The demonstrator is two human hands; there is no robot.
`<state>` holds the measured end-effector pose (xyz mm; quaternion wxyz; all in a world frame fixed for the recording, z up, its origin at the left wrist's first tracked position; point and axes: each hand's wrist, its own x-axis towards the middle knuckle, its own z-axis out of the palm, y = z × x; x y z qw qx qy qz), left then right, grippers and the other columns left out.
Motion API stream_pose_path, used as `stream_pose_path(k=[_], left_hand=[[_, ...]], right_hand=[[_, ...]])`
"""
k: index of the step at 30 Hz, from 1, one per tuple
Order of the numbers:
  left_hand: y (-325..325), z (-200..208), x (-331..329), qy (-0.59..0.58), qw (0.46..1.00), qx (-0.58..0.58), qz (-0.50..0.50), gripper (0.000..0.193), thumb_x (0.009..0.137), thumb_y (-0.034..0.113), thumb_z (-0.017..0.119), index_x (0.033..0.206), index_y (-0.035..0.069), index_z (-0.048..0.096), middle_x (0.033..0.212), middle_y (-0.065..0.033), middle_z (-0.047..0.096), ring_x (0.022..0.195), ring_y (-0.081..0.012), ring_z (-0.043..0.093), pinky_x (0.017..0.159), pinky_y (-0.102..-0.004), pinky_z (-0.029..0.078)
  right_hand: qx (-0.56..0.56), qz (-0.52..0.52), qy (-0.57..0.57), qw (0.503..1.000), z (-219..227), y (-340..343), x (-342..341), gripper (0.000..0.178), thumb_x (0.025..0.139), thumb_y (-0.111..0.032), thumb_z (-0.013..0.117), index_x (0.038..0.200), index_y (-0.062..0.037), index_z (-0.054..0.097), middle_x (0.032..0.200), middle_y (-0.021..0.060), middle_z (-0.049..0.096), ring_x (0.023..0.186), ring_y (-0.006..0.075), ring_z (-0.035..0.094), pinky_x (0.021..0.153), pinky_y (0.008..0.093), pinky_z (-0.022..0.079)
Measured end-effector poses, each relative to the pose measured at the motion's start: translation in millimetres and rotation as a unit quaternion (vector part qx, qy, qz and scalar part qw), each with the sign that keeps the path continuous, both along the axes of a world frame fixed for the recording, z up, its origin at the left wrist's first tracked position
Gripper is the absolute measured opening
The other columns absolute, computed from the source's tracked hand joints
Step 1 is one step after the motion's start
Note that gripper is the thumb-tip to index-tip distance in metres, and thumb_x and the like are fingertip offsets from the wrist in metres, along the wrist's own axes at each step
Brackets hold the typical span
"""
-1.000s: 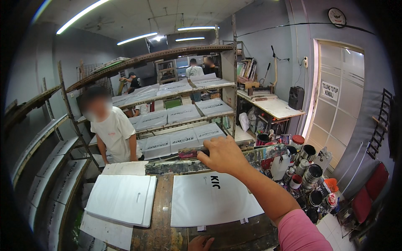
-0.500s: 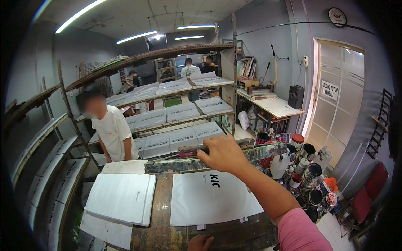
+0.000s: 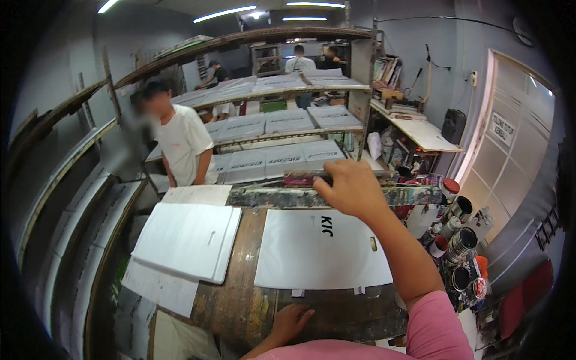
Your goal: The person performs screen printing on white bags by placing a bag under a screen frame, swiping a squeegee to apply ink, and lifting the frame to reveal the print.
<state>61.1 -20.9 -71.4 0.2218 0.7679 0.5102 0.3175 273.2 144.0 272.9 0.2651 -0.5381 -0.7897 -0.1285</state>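
Though partial before, left hand (image 3: 290, 321) uncropped.

the tabletop (image 3: 240, 288) is scuffed wood. along its far edge the frame (image 3: 264, 197) is rough, paint-crusted; the printed bag (image 3: 315, 258) looks smooth.

Left of the frosted door (image 3: 521, 144) stood a black speaker (image 3: 454, 125), a white-topped desk (image 3: 422, 132) and, much farther over, a person in a white T-shirt (image 3: 185, 135), while a round clock (image 3: 524, 32) hung above it and a red chair (image 3: 534, 291) stood nearer than it.
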Motion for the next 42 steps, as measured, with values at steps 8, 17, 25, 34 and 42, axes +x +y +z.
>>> stream_pose_path(k=[8,17,25,34,42], left_hand=[[1.9,17.1,-3.3,-0.127,0.987,-0.09,0.034,0.035,0.1,0.038,0.071,0.113,0.006,0.077,0.093,-0.0113,0.075,0.08,-0.0234,0.072,0.073,-0.0362,0.056],[54.7,145.3,-18.5,-0.633,0.742,-0.139,-0.175,0.099,0.097,0.07,0.057,0.159,-0.001,0.027,0.15,-0.0236,0.049,0.144,-0.0399,0.045,0.124,-0.0539,0.034],[1.9,109.5,-34.7,-0.724,0.599,-0.341,0.026,0.119,0.091,0.085,0.047,0.157,-0.01,0.018,0.15,-0.032,0.041,0.145,-0.045,0.04,0.124,-0.0576,0.033],[-4.3,0.7,-42.1,-0.651,0.601,-0.444,0.132,0.111,0.096,0.086,0.034,0.15,-0.011,0.03,0.144,-0.0291,0.05,0.135,-0.039,0.054,0.117,-0.0527,0.044],[-6.9,-5.5,-46.0,-0.643,0.601,-0.454,0.135,0.108,0.098,0.084,0.027,0.148,-0.011,0.034,0.142,-0.0313,0.052,0.132,-0.042,0.057,0.116,-0.0568,0.045]], right_hand=[[0.006,0.017,0.013,1.0,-9.8,-5.8,-6.5,0.048,0.096,-0.045,0.057,0.094,-0.0002,0.073,0.088,0.0189,0.072,0.092,0.0367,0.069,0.094,0.0483,0.046],[0.064,0.026,-0.014,0.998,-58.8,-37.2,-7.1,0.046,0.093,-0.045,0.064,0.106,-0.0006,0.068,0.094,0.016,0.067,0.093,0.0345,0.063,0.088,0.0494,0.043],[-0.075,0.066,-0.08,0.992,-175.9,-105.1,-0.2,0.051,0.092,-0.043,0.071,0.121,-0.0017,0.067,0.104,0.0125,0.063,0.101,0.031,0.058,0.089,0.0452,0.043],[-0.314,0.09,0.023,0.945,-268.1,-116.3,8.9,0.041,0.093,-0.044,0.071,0.117,-0.0118,0.072,0.1,0.0123,0.069,0.099,0.0347,0.067,0.082,0.0487,0.056],[-0.258,0.094,0.001,0.962,-287.6,-111.6,-0.4,0.049,0.083,-0.035,0.081,0.122,-0.0069,0.069,0.104,0.0081,0.066,0.096,0.0301,0.064,0.078,0.0424,0.057]])
